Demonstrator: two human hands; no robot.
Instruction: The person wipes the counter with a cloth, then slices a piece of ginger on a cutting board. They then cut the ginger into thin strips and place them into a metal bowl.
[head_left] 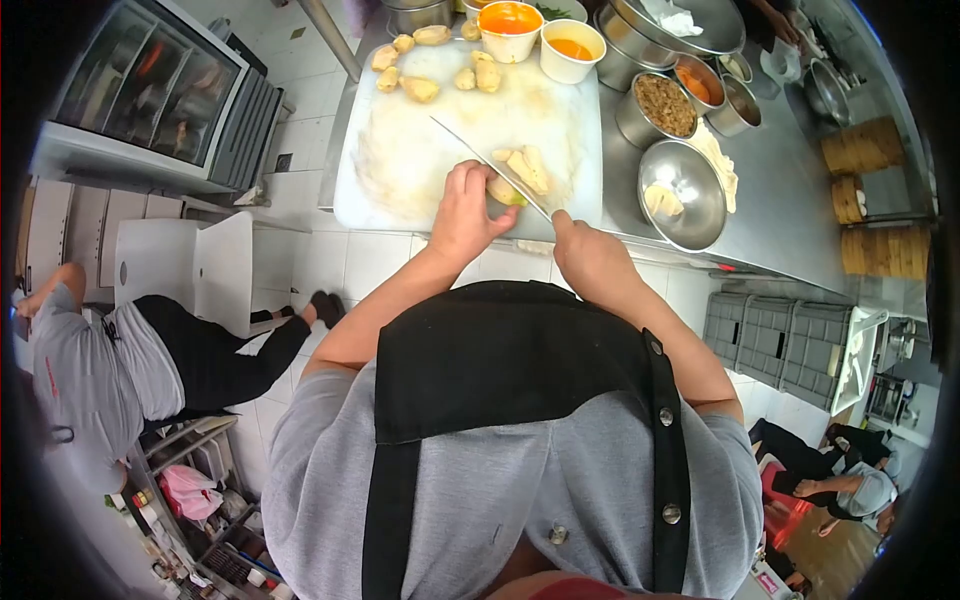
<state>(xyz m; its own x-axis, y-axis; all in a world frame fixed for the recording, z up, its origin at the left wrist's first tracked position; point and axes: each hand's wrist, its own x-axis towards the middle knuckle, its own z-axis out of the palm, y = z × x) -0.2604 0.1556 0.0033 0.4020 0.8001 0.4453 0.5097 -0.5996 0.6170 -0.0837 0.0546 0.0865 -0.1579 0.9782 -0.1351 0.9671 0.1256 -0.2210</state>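
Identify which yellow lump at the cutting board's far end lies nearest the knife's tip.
The large lump just beyond the knife; the other far-end lumps lie farther from its tip.

The board (400, 160) is white, the cut pieces (530, 170) pale yellow, the apron (480, 360) black, the shirt (480, 500) grey.

White chair (160, 262) on tiled floor (322, 262)

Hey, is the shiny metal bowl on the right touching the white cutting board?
Apart. The head view shows a strip of bare steel counter between the metal bowl's left rim and the cutting board's right edge.
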